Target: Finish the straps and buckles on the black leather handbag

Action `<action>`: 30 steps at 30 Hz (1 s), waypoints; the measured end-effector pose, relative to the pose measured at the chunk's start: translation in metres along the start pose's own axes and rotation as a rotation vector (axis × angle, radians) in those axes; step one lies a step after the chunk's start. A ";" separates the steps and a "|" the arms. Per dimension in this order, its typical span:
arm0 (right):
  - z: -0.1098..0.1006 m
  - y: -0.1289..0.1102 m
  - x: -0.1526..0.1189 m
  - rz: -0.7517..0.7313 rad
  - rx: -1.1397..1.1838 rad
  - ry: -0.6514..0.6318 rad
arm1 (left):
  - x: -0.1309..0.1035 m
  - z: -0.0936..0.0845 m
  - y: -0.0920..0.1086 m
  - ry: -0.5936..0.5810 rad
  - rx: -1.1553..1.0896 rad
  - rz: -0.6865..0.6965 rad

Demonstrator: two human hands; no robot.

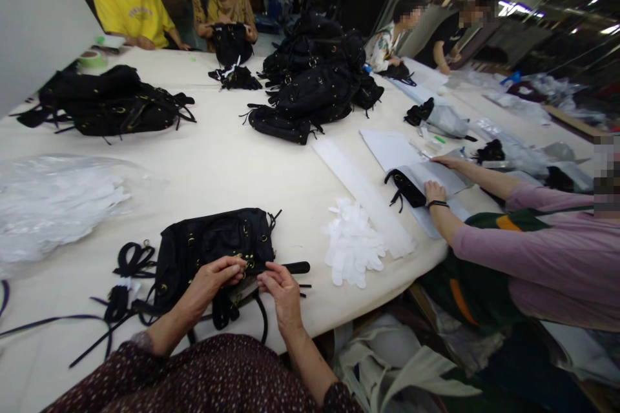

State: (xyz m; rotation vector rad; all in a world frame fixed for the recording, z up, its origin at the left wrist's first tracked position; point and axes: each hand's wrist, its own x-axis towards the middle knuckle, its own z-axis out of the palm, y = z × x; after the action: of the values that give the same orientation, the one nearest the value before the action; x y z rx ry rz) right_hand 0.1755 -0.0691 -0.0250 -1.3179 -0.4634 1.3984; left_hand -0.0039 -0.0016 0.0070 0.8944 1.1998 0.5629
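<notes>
A black bag (213,245) with small brass fittings lies on the cream table (208,168) just in front of me. My left hand (213,279) pinches the bag's front edge by a brass fitting. My right hand (281,293) is closed on a black strap (293,268) that sticks out of the bag to the right. Between the two hands I see a small pale tag or paper piece. Loose black straps (123,281) trail off the bag to the left.
A stack of white cut-out pieces (352,245) lies right of the bag. Clear plastic bags (53,203) sit at left. Piles of black bags (317,87) (111,103) fill the middle and far left. A person in pink (523,251) works at right; several others sit at the far side.
</notes>
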 end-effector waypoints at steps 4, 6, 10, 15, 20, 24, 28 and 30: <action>0.004 0.001 0.004 0.034 -0.008 -0.020 | 0.001 0.002 -0.003 -0.042 0.015 -0.057; 0.005 0.002 0.005 0.049 -0.021 -0.012 | 0.002 0.005 -0.004 -0.048 -0.001 -0.062; 0.002 0.004 0.006 0.064 -0.005 -0.018 | 0.002 0.011 -0.004 -0.044 0.011 -0.088; -0.001 0.005 0.003 0.072 0.031 -0.053 | 0.003 0.012 -0.006 -0.040 0.037 -0.121; -0.001 0.007 0.001 0.095 0.045 -0.049 | 0.008 0.011 -0.012 -0.059 0.028 -0.114; -0.001 0.007 0.001 0.112 0.014 -0.048 | 0.009 0.012 -0.013 -0.105 0.057 -0.089; -0.002 0.007 0.002 0.081 -0.056 -0.041 | 0.008 0.014 -0.012 -0.129 0.126 -0.048; -0.003 0.007 0.003 0.065 -0.082 -0.037 | 0.007 0.015 -0.012 -0.130 0.183 -0.013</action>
State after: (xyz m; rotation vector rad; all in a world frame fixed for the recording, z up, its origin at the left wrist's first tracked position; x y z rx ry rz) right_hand 0.1757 -0.0702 -0.0336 -1.3858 -0.5105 1.4731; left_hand 0.0117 -0.0070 -0.0055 1.0611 1.1510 0.3825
